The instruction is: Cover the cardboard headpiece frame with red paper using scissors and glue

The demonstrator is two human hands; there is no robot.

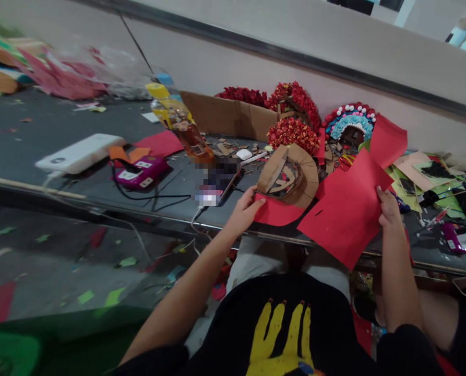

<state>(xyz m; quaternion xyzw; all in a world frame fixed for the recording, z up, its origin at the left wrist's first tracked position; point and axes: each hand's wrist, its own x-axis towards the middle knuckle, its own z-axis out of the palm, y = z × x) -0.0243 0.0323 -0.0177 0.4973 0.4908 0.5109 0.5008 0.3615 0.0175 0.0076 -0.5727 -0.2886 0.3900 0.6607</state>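
Observation:
My right hand (388, 208) grips the right edge of a large red paper sheet (346, 209), held tilted above the table's front edge. My left hand (245, 210) pinches the left corner of a smaller curved red paper piece (278, 212) lying on the table. A brown cardboard headpiece frame (291, 175) sits just behind that piece, between my two hands. Another red sheet (388, 140) stands behind the large one.
On the dark table (40, 130): a white power bank (80, 153), a magenta device (141, 172) with black cables, a plastic bottle (180, 125), a cardboard box (228, 116), red flower headdresses (293, 133), a colourful beaded crown (350, 121), paper scraps (432, 177) at right. Litter covers the floor.

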